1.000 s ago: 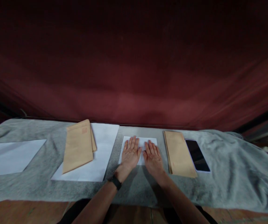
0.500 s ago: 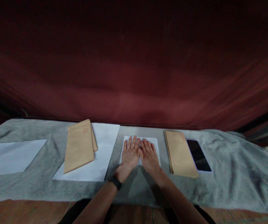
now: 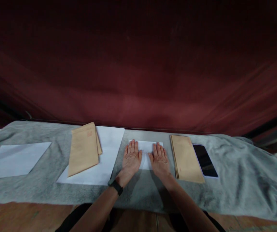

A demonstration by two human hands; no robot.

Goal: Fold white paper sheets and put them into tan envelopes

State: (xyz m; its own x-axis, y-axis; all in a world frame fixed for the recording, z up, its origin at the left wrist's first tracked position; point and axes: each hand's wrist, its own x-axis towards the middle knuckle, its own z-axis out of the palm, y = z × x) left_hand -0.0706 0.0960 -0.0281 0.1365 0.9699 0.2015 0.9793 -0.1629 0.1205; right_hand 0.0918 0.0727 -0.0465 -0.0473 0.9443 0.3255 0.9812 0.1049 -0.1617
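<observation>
A small white sheet of paper (image 3: 146, 158), folded or cut to size, lies flat on the grey cloth in front of me. My left hand (image 3: 131, 158) rests palm down over its left end, fingers stretched out. Over the right end lies my right hand (image 3: 160, 160), also flat with its fingers extended. The middle of the paper shows between the two thumbs, while both ends are partly hidden under the hands. Neither hand grasps anything. A dark wristwatch (image 3: 115, 187) is on my left wrist.
Brown envelopes (image 3: 84, 151) lie on a large white sheet (image 3: 111, 141) to the left, with another white sheet (image 3: 15, 159) farther left. To the right are a stack of brown envelopes (image 3: 188, 159) and a phone (image 3: 205, 161). Behind the grey cloth (image 3: 240, 180) hangs a dark red curtain (image 3: 138, 80).
My hands were close together at the middle of the small paper. They have slid apart towards its left and right ends, uncovering its centre.
</observation>
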